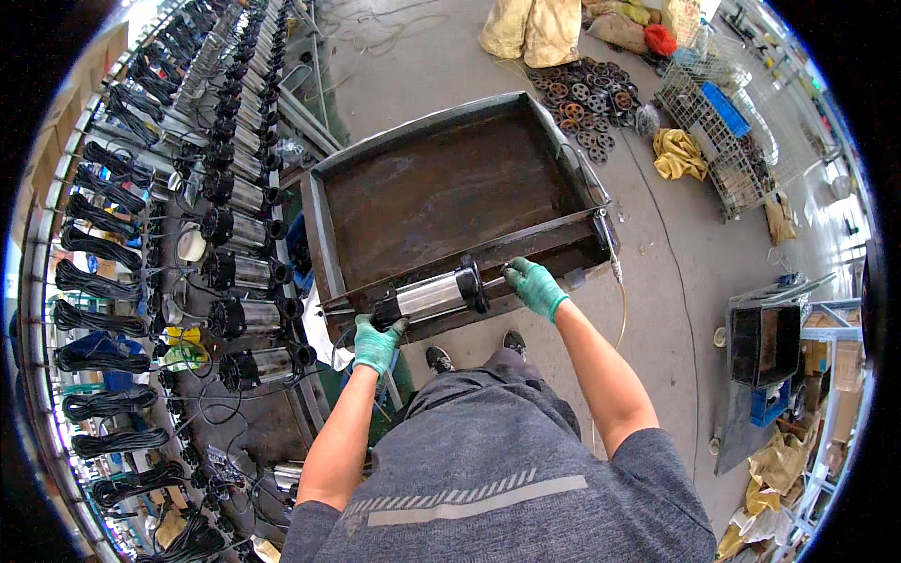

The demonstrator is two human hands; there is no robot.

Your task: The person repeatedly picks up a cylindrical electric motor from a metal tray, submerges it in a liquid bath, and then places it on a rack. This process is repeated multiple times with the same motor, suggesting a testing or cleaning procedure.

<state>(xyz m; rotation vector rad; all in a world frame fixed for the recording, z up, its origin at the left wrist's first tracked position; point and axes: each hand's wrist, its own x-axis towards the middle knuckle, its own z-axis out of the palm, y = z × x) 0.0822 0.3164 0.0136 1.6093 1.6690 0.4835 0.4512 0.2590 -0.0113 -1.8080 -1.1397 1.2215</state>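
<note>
Hands (377, 347) (537, 289) on cylinder (430, 297), tray (441, 188) beneath, blue bin (725, 109) in wire cage (737, 190)

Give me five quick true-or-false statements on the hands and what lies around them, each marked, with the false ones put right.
1. The left hand and the right hand both wear green gloves. True.
2. The left hand is at the black left end of the silver cylinder. True.
3. The right hand rests on the tray's far rim. False: it is at the thin rod on the cylinder's right end.
4. The dark wheels lie inside the tray. False: the dark wheels are piled on the floor, beyond the right side of the tray.
5. A yellow cloth lies on the floor, right of the tray. True.
</note>
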